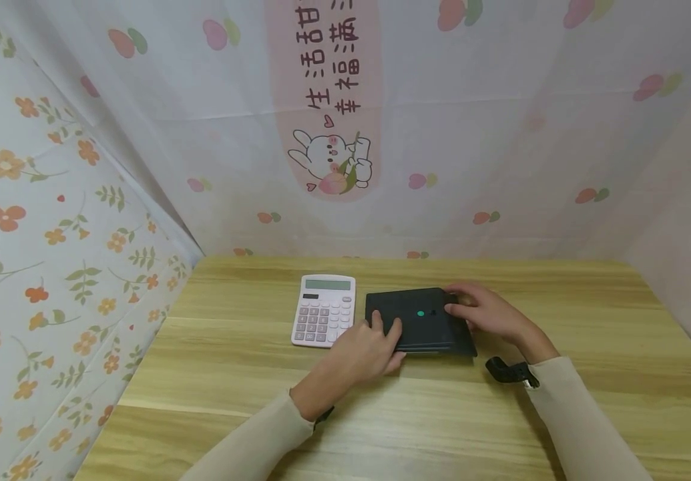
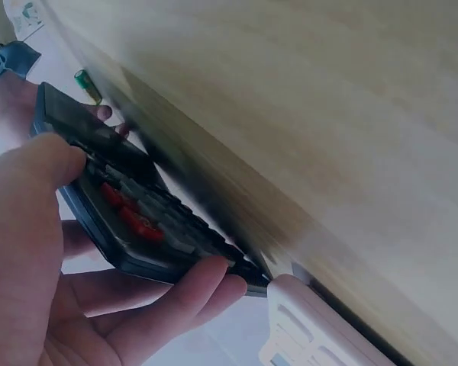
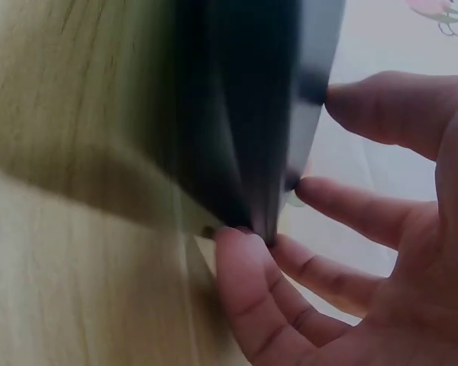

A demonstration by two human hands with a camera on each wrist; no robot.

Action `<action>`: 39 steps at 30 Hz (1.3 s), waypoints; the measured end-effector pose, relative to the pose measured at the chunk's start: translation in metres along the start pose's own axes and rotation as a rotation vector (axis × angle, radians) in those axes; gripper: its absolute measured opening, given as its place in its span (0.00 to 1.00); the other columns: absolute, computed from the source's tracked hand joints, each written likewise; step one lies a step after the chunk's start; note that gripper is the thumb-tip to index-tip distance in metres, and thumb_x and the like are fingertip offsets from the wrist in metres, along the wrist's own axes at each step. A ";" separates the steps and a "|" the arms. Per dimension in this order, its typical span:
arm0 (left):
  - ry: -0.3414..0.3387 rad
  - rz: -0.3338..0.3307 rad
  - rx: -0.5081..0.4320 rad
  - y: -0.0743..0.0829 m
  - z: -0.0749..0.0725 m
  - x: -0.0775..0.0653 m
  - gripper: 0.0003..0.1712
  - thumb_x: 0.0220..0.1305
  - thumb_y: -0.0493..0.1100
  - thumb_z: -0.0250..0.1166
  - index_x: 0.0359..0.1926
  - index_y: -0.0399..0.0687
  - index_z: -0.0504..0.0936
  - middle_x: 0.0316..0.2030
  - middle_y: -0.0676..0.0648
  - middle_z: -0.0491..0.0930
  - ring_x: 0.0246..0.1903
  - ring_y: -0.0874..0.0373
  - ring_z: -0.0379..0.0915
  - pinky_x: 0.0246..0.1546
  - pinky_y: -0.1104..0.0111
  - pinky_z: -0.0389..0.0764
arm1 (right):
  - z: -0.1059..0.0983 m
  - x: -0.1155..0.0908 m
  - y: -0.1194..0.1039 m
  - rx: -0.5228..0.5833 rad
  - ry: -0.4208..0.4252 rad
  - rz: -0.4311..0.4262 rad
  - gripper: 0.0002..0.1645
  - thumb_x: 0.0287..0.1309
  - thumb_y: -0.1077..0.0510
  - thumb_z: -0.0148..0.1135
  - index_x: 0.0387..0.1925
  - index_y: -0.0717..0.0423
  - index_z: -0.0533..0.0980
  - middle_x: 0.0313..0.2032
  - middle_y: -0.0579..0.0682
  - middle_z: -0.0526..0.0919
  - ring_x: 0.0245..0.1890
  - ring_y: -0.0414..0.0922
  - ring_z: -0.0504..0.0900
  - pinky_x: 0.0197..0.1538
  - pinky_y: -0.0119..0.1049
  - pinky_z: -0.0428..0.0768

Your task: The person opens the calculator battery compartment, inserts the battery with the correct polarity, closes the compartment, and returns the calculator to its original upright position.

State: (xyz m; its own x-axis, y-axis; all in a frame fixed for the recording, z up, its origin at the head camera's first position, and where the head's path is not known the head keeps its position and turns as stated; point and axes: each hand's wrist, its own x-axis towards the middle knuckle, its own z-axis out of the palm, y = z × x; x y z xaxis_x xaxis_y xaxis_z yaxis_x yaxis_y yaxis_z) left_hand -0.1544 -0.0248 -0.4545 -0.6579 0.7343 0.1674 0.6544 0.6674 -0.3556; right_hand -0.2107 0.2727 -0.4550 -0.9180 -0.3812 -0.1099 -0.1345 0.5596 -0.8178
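Note:
A black calculator [image 1: 402, 317] is held with its dark back facing up and its keys, some of them red, facing down, as the left wrist view shows. A small green dot marks its back. My left hand [image 1: 366, 344] grips its left end, fingers on the back and thumb at the near edge. At the other end my right hand [image 1: 492, 310] holds the edge; in the right wrist view the thumb [image 3: 389, 107] and fingers touch the blurred dark body. A pale pink calculator [image 1: 324, 310] lies face up just left of the black one, close by my left hand.
The wood-grain table [image 1: 249, 401] reaches back to a printed curtain [image 1: 483, 133], with a flowered one [image 1: 33, 267] along the left. A small green and gold cylinder [image 2: 87, 87] shows beyond the black calculator in the left wrist view.

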 end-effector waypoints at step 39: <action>0.296 -0.045 -0.165 -0.015 0.000 -0.018 0.26 0.80 0.58 0.67 0.62 0.42 0.86 0.53 0.38 0.90 0.41 0.46 0.92 0.34 0.61 0.90 | -0.009 -0.006 0.020 0.265 -0.011 0.100 0.35 0.82 0.49 0.63 0.77 0.68 0.71 0.73 0.69 0.75 0.69 0.60 0.78 0.66 0.52 0.81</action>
State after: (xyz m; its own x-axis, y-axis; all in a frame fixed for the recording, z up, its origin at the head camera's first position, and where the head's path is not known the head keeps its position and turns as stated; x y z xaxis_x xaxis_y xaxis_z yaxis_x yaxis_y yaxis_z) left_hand -0.1520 -0.0481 -0.4520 -0.5667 0.6916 0.4478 0.6944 0.6934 -0.1922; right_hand -0.2113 0.2928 -0.4656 -0.9173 -0.3429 -0.2024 0.0598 0.3838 -0.9215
